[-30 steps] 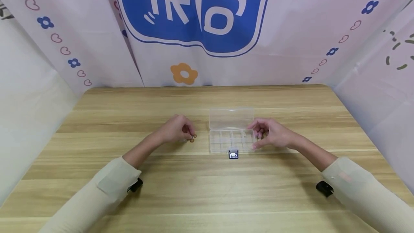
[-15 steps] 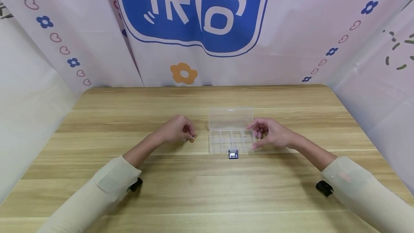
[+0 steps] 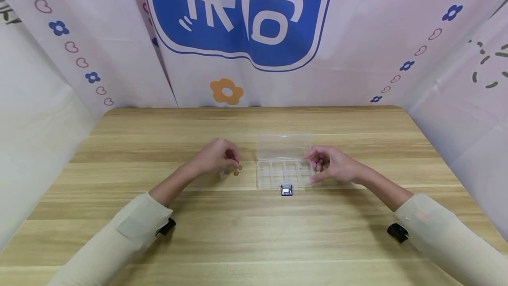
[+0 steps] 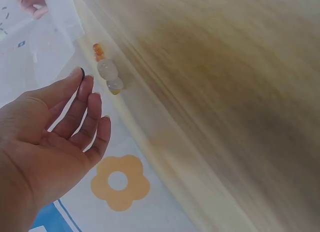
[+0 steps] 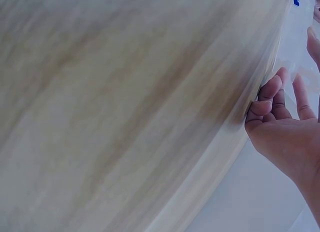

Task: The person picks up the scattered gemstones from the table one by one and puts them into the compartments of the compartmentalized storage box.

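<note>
Between thumb and index finger, my left hand (image 3: 216,157) pinches a small dark, thin-edged piece (image 4: 83,73), mostly covered by the fingertips. Close below that hand lie small orange pieces (image 3: 236,173) and a clear, rounded piece (image 3: 222,174); the left wrist view shows clear pieces (image 4: 107,70) in a row with an orange one (image 4: 98,51). A transparent compartment box (image 3: 278,172) stands to the right, its lid (image 3: 283,145) laid back. My right hand (image 3: 331,163) holds the box's right end, thumb at the front corner and index finger at the back.
A small blue and white piece (image 3: 286,190) sits at the box's front edge. The wooden table (image 3: 254,233) meets a printed cloth (image 3: 357,56) hanging behind. Black devices (image 3: 397,232) are strapped at both sleeves.
My left hand has risen slightly and drawn back from the orange pieces, which now show on the table along with a clear one. The right hand stays at the box.
</note>
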A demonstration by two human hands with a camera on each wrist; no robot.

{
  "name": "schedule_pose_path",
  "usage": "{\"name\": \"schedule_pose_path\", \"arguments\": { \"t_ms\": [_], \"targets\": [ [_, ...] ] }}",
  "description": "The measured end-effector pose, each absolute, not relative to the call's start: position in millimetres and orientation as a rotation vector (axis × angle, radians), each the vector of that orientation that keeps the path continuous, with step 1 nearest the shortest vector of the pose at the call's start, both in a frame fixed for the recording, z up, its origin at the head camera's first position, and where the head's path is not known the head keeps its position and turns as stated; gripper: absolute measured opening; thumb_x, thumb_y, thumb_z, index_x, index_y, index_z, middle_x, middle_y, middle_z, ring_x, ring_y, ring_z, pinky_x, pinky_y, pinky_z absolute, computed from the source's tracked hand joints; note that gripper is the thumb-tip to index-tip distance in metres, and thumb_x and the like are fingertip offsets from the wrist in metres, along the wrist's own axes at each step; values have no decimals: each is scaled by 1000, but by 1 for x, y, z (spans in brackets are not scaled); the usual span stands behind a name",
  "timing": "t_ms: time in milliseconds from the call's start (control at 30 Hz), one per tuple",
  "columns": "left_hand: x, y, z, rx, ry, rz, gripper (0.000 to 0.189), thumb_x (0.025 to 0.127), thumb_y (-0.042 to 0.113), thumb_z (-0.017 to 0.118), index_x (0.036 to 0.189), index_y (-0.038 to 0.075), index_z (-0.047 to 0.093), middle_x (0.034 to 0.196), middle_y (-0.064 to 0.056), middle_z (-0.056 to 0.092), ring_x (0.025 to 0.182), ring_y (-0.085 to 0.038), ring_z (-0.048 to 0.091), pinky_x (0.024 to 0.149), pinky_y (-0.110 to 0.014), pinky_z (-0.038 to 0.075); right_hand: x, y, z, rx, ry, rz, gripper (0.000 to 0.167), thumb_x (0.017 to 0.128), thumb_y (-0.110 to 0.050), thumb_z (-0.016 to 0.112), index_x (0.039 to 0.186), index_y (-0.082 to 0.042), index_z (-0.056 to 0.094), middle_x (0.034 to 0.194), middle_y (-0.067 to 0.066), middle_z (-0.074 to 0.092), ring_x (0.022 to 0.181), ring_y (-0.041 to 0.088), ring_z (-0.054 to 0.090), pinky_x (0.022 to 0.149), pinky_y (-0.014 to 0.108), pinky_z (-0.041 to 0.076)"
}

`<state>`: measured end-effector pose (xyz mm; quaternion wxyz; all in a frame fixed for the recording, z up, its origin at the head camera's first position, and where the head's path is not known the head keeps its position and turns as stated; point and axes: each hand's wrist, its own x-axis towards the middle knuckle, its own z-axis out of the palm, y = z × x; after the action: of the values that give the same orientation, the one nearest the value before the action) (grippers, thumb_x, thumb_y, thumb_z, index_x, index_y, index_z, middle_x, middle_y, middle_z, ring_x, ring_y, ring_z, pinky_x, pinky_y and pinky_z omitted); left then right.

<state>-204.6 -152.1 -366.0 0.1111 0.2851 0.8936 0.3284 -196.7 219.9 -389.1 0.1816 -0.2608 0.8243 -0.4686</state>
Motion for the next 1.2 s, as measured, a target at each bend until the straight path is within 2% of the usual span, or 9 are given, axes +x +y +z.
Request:
{"name": "schedule_pose_path", "arguments": {
  "t_ms": [300, 733, 967, 1067, 1200],
  "targets": [
    [-201, -148, -361, 818, 2628, 959, 8, 90, -2, 77, 85, 2, 73, 81, -6, 72, 74, -14, 65, 69, -28, 55, -195, 221, -389, -737, 2331, -1326, 54, 76, 0, 90, 123, 8, 62, 91, 13, 58, 82, 24, 53, 70, 24, 45],
    [-199, -141, -354, 863, 2616, 992, 4, 94, 1, 75, 90, 2, 76, 84, -2, 72, 80, -13, 64, 74, -31, 55, -195, 221, -390, -734, 2330, -1322, 55, 77, -1, 89, 124, 8, 62, 91, 13, 58, 83, 25, 53, 71, 24, 45],
    [-200, -138, -355, 946, 2606, 1021, 9, 94, 0, 74, 101, -3, 79, 95, -7, 78, 84, -16, 69, 77, -32, 57, -196, 221, -390, -741, 2336, -1321, 55, 77, 0, 90, 123, 8, 62, 91, 12, 59, 82, 23, 53, 71, 24, 45],
    [-200, -135, -356, 975, 2603, 1018, 10, 94, -1, 73, 102, -3, 79, 98, -9, 78, 87, -17, 70, 77, -32, 57, -196, 221, -390, -740, 2338, -1320, 55, 76, -1, 90, 123, 8, 62, 91, 12, 59, 83, 23, 53, 71, 24, 45],
    [-200, -132, -355, 969, 2597, 1020, 9, 95, 0, 73, 101, -1, 80, 97, -7, 78, 83, -15, 69, 75, -31, 56, -196, 221, -389, -734, 2346, -1312, 56, 76, -1, 90, 123, 8, 62, 91, 11, 59, 83, 23, 53, 71, 24, 45]
  ]
}}
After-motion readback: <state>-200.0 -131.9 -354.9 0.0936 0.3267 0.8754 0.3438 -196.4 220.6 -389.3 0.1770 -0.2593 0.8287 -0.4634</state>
